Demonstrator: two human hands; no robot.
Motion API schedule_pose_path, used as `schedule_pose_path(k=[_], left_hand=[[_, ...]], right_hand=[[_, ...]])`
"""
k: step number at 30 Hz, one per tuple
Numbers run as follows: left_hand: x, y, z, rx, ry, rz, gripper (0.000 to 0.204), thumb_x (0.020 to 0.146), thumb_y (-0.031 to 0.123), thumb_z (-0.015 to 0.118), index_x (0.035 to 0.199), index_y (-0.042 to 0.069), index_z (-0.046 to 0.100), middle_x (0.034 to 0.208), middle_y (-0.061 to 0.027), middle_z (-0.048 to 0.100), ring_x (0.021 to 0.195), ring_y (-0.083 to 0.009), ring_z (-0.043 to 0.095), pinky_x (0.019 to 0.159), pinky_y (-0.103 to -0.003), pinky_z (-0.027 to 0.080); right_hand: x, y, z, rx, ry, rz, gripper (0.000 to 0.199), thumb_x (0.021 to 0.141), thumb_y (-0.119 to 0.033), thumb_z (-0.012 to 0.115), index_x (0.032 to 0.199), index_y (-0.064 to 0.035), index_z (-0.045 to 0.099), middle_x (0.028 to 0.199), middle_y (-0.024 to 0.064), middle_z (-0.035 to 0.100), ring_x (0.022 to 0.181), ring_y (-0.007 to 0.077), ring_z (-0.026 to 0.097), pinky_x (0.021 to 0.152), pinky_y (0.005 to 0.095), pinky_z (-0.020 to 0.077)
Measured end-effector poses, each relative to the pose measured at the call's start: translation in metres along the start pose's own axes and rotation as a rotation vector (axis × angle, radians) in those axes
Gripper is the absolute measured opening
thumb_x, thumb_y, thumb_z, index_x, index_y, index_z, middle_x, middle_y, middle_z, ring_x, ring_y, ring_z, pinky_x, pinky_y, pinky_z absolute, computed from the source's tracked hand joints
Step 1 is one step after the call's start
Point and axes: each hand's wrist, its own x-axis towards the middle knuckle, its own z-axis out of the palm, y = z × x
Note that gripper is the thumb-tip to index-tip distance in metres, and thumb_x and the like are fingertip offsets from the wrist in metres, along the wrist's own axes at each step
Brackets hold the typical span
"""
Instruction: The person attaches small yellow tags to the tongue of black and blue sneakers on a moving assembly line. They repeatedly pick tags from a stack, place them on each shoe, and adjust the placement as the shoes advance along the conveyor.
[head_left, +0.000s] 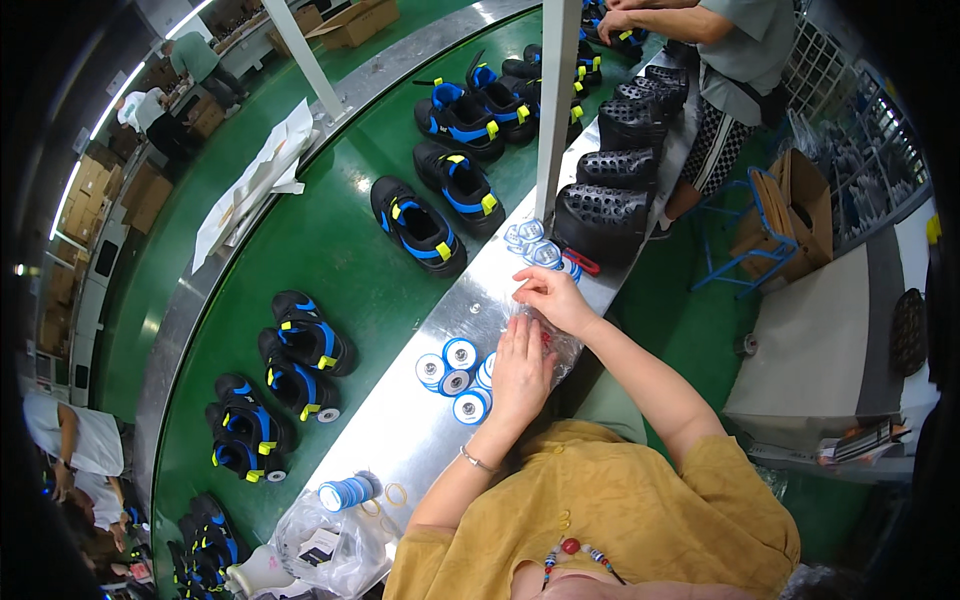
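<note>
My left hand (522, 368) lies flat, fingers stretched out together, on a crumpled clear plastic bag (566, 352) on the metal ledge. Something small and red shows through the film. Just beyond it is my right hand (556, 298), its fingers bent and thumb and index finger apart, with nothing visible between them. Round blue-and-white tags (460, 354) sit in short stacks left of my left hand, partly hidden by it. More round tags (538, 248) lie in a pile past my right hand, beside a red tool (581, 262) whose kind I cannot make out.
Black-and-blue shoes (418, 226) with yellow tabs stand on the green conveyor (340, 250). Black perforated shoes (602, 215) line the ledge's far right. A white post (556, 110) rises there. Nearer lie a roll of tags (346, 493) and a plastic bag (330, 545). A co-worker (735, 60) stands beyond.
</note>
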Motion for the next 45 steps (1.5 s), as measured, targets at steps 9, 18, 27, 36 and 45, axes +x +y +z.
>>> schedule_pose_path(k=[9,18,27,36,45], left_hand=[[-0.015,-0.008,0.021,0.045,-0.134,0.008,0.058,0.085,0.019,0.065,0.131,-0.01,0.045,0.138,-0.0285,0.046,0.131,-0.0417,0.042,0.11,-0.047,0.034],[0.005,0.001,-0.037,-0.155,0.472,-0.173,0.016,0.087,-0.001,0.06,0.103,-0.004,0.061,0.094,-0.0162,0.062,0.086,-0.0308,0.059,0.074,-0.038,0.047],[-0.015,-0.005,-0.016,-0.87,0.189,-0.616,0.022,0.101,0.013,0.049,0.093,-0.004,0.062,0.077,-0.0047,0.059,0.071,-0.0107,0.054,0.063,-0.026,0.044],[-0.015,-0.005,-0.031,-0.715,0.187,-0.538,0.021,0.101,0.01,0.047,0.098,-0.005,0.061,0.075,-0.0034,0.055,0.069,-0.0111,0.051,0.063,-0.026,0.044],[-0.022,-0.024,-0.046,-0.436,0.259,-0.343,0.021,0.088,0.007,0.063,0.107,-0.002,0.062,0.088,-0.0135,0.058,0.076,-0.0237,0.057,0.069,-0.033,0.048]], right_hand=[[0.042,-0.057,-0.019,-0.37,0.438,-0.482,0.003,0.085,0.002,0.064,0.088,0.0004,0.064,0.074,0.0086,0.067,0.067,0.0138,0.064,0.061,0.0255,0.0494],[-0.016,-0.076,-0.007,-0.168,-0.063,-0.141,0.007,0.084,0.0,0.066,0.09,0.0014,0.065,0.081,0.0047,0.067,0.072,0.009,0.06,0.065,0.0245,0.0482],[-0.047,-0.059,0.026,0.232,-0.15,0.048,0.019,0.09,-0.005,0.063,0.108,0.002,0.06,0.097,0.0072,0.067,0.091,0.0126,0.064,0.079,0.0263,0.0514],[-0.063,-0.049,0.044,0.31,-0.233,0.16,0.024,0.098,-0.013,0.053,0.111,0.0032,0.066,0.103,0.0051,0.068,0.094,0.0102,0.06,0.084,0.0246,0.0481],[-0.045,-0.047,0.026,0.459,-0.175,0.099,0.018,0.099,-0.011,0.051,0.099,0.0039,0.061,0.096,0.0112,0.068,0.089,0.0156,0.064,0.084,0.0289,0.0506]])
